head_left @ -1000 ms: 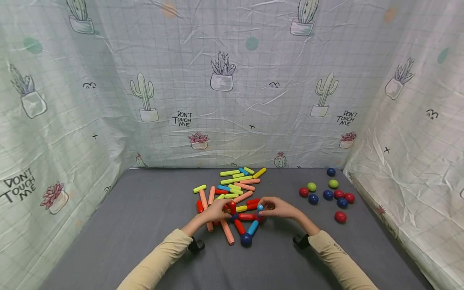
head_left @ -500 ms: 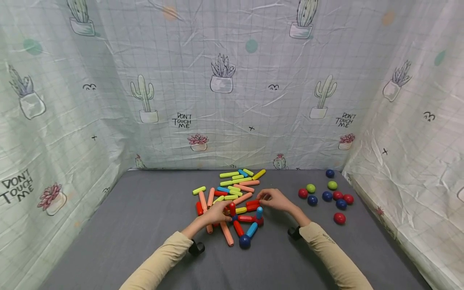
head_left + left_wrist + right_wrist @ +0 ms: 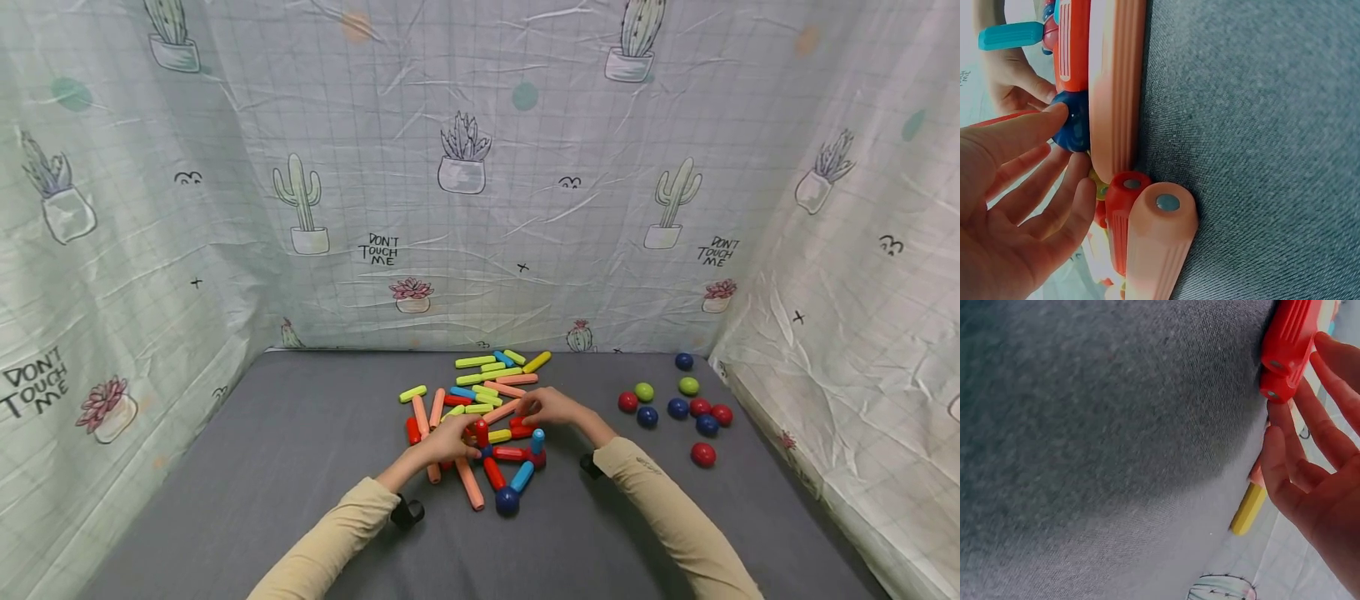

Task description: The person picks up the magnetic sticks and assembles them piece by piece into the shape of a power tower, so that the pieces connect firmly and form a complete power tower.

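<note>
Toy sticks and balls form a triangle on the grey table. My left hand (image 3: 444,442) pinches its dark blue ball (image 3: 1072,128) between thumb and fingers, with an upright red stick (image 3: 482,432) above that ball. A red stick (image 3: 509,453) runs across to a red ball (image 3: 536,459), which bears an upright light blue stick (image 3: 538,440). At the near corner sits another dark blue ball (image 3: 507,501). Behind the triangle, my right hand (image 3: 557,407) reaches over two loose red sticks (image 3: 1289,337). Its fingers are loosely bent, the tips right beside the sticks; contact is unclear.
Loose salmon (image 3: 469,483), lime (image 3: 475,362), yellow (image 3: 537,362) and light blue sticks lie behind and left of the triangle. Several red, blue and lime balls (image 3: 703,454) are scattered at the right. A printed curtain (image 3: 465,233) encloses the table's back and sides.
My right hand has left the upright light blue stick and moved back and left to the loose red sticks. My left hand has stayed at the dark blue ball.
</note>
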Demonstrator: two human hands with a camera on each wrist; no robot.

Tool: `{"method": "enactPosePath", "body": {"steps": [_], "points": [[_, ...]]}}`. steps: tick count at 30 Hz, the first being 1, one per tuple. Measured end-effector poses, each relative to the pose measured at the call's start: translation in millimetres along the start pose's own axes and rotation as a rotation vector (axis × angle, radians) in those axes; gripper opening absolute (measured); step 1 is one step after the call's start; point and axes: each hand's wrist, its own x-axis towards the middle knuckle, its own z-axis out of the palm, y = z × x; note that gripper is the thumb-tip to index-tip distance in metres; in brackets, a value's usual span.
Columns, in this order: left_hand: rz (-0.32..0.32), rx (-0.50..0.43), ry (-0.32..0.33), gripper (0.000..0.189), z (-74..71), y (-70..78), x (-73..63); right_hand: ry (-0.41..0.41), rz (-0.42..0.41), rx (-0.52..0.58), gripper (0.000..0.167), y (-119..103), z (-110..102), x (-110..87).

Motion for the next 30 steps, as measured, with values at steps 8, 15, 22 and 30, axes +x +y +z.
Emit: {"method": "enactPosePath", "body": {"steps": [8,15,22,30], "points": [[0.007,-0.045,0.029,0.056,0.6,-3.4,-0.4,-0.031,0.024,-0.047,0.023,-4.2,1.2,2.1],[0.056,-0.053,0.024,0.051,3.4,-3.5,-1.4,-0.006,0.015,-0.085,0.026,3.8,-1.1,-4.5],[0.066,-0.014,0.042,0.051,9.4,-1.3,-1.6,0.146,0.043,0.007,0.026,4.2,-15.3,-27.3],[0.117,-0.049,0.035,0.064,12.0,2.6,-2.8,0.277,-0.001,0.131,0.031,-25.8,-37.7,-48.4]]}}
